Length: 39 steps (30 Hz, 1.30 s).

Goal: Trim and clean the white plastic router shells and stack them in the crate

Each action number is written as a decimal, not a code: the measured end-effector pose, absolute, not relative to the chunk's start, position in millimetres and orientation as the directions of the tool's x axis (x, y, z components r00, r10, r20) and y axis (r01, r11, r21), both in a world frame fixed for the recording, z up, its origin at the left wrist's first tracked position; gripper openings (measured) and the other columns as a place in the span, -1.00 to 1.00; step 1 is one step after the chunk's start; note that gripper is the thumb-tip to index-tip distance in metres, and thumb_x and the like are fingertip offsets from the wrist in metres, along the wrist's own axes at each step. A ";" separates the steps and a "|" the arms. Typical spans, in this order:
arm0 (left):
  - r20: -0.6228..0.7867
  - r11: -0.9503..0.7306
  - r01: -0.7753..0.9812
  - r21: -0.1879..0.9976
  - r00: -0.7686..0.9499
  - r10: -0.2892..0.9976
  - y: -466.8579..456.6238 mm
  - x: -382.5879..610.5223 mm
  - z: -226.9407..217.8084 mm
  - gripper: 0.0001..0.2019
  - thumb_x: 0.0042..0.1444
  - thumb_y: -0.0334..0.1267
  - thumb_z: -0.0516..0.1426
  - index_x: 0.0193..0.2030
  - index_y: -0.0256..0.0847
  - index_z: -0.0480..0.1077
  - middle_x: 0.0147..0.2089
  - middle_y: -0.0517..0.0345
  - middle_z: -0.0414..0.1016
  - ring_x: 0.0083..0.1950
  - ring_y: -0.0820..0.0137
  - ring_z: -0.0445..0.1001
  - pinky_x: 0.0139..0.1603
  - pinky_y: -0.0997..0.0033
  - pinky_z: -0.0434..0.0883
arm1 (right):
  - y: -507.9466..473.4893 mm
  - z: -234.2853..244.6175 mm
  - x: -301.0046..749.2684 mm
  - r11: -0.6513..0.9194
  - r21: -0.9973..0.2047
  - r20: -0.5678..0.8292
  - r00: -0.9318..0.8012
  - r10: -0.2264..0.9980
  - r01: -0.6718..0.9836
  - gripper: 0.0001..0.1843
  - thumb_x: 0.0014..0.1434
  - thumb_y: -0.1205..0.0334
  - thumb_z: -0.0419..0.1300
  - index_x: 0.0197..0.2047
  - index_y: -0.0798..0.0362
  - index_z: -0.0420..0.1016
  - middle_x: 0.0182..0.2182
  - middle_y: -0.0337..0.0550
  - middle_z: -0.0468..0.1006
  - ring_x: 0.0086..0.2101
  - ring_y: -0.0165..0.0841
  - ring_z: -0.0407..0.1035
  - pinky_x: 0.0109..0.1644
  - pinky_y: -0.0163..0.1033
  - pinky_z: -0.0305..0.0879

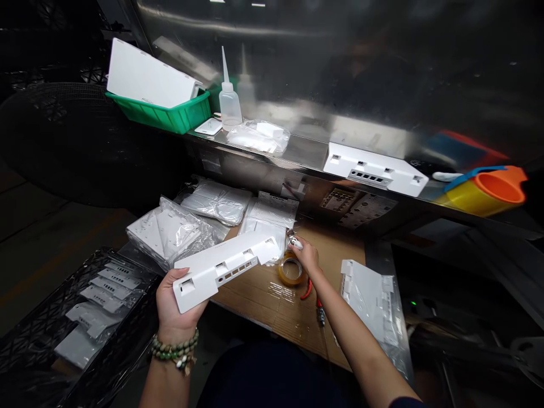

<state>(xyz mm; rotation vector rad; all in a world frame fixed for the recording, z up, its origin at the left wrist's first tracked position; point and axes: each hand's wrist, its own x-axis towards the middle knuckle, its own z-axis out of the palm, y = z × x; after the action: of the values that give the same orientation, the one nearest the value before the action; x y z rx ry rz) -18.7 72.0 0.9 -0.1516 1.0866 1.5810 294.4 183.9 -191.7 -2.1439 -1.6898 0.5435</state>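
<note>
My left hand [173,306] grips one end of a long white plastic housing [225,266] with slots along its side, held tilted over the cardboard-covered bench [272,306]. My right hand [304,255] reaches forward with its fingers closed on a small white object [295,244], right above a roll of clear tape [291,271]. A red-handled tool [306,290] lies just under my right wrist. My left wrist wears bead bracelets.
Bagged white plastic parts [170,232] pile up at the bench's back left. A black crate [85,317] of white parts sits at left. On the metal shelf stand a green bin [170,116], a squeeze bottle [229,102], another white housing [374,170] and orange and yellow cups [488,192].
</note>
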 end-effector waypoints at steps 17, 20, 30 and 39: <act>-0.570 0.084 -0.810 0.580 -0.330 0.753 68.7 -14.5 2.1 -0.50 0.00 -0.51 0.04 0.11 -0.41 0.49 -0.31 -0.07 0.68 -0.35 0.13 0.67 -0.16 -0.04 0.67 | 184.9 -183.3 293.3 -0.206 -0.416 -0.097 0.181 0.979 0.886 -0.43 0.30 -0.11 0.25 0.31 -0.13 0.47 0.02 -0.03 0.69 0.00 -0.11 0.57 0.00 -0.21 0.39; -0.570 0.086 -0.810 0.580 -0.328 0.753 67.7 -13.5 3.6 -0.48 -0.01 -0.52 0.03 0.13 -0.41 0.49 -0.33 -0.06 0.67 -0.35 0.14 0.67 -0.14 -0.04 0.66 | 183.6 -183.9 293.1 -0.211 -0.411 -0.103 0.185 0.977 0.887 -0.43 0.30 -0.10 0.26 0.31 -0.12 0.47 0.02 -0.02 0.69 0.00 -0.10 0.57 0.00 -0.20 0.39; -0.556 0.073 -0.810 0.581 -0.330 0.763 64.5 -18.7 3.6 -0.42 -0.03 -0.52 0.05 0.19 -0.34 0.47 -0.28 -0.02 0.69 -0.29 0.13 0.68 -0.02 -0.09 0.63 | 183.5 -177.5 300.9 -0.217 -0.444 -0.071 0.207 0.976 0.869 -0.36 0.41 -0.10 0.05 0.35 0.18 0.22 -0.01 0.11 0.64 -0.04 -0.13 0.55 -0.09 -0.22 0.35; -0.560 0.073 -0.817 0.572 -0.324 0.763 61.3 -18.7 4.0 -0.44 -0.02 -0.52 0.05 0.18 -0.35 0.47 -0.31 -0.02 0.68 -0.27 0.09 0.68 -0.05 -0.10 0.64 | 181.9 -174.0 298.2 -0.074 -0.361 0.039 0.095 0.995 0.930 -0.68 0.42 0.16 0.04 0.02 0.05 0.59 0.08 0.06 0.48 0.08 -0.15 0.35 0.09 -0.19 0.30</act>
<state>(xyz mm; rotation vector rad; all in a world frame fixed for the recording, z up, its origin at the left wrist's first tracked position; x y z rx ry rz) -18.7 61.3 4.0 -0.0716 1.0428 1.5895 298.2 181.9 -174.0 -2.0834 -1.9085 0.3146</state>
